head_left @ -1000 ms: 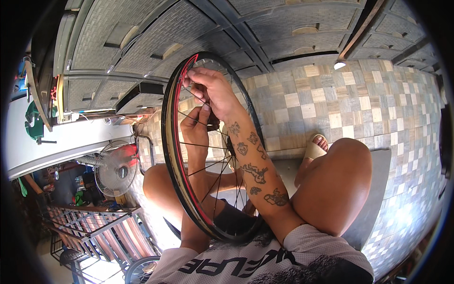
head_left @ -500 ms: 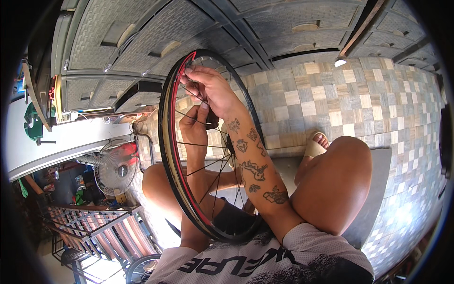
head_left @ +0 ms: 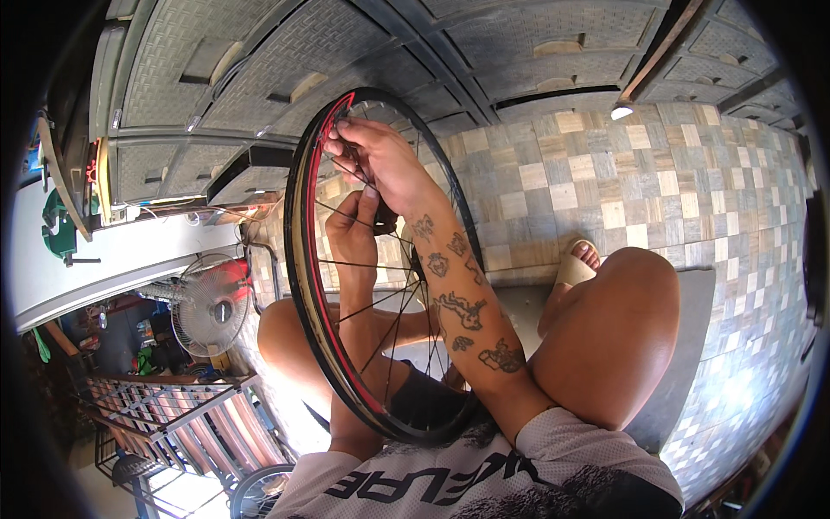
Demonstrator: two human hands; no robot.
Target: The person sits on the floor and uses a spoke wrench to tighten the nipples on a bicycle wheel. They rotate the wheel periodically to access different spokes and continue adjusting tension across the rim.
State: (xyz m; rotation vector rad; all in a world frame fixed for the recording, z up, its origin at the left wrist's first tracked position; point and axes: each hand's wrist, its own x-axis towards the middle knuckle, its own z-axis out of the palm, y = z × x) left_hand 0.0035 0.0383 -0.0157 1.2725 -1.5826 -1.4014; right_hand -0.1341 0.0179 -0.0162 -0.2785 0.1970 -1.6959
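Note:
A spoked bicycle wheel (head_left: 295, 259) stands tilted between my legs, its lower edge against my shirt. Its side has a black outer band, a tan band and a red stripe (head_left: 320, 298). My right hand (head_left: 385, 164) reaches across to the upper part of the wheel. Its thumb and fingers are pinched together at the inner edge of the rim by the red marking; whatever lies between them is hidden. Just below, my left hand (head_left: 353, 229) is closed, thumb and forefinger on a thin dark spoke (head_left: 354, 169) near the right hand. The hub is partly covered by my right forearm.
Grey woven-pattern drawers (head_left: 346, 52) stand close beyond the wheel. A fan (head_left: 212, 311), a metal rack (head_left: 173, 415) and another wheel (head_left: 259, 493) are on the left. A green clamp (head_left: 60, 225) sits by a white surface. Checkered flooring (head_left: 605, 190) extends to the right.
The wheel has shifted slightly left at its top and left side. Both hands stay at nearly the same place, with the right fingers moved a little along the rim.

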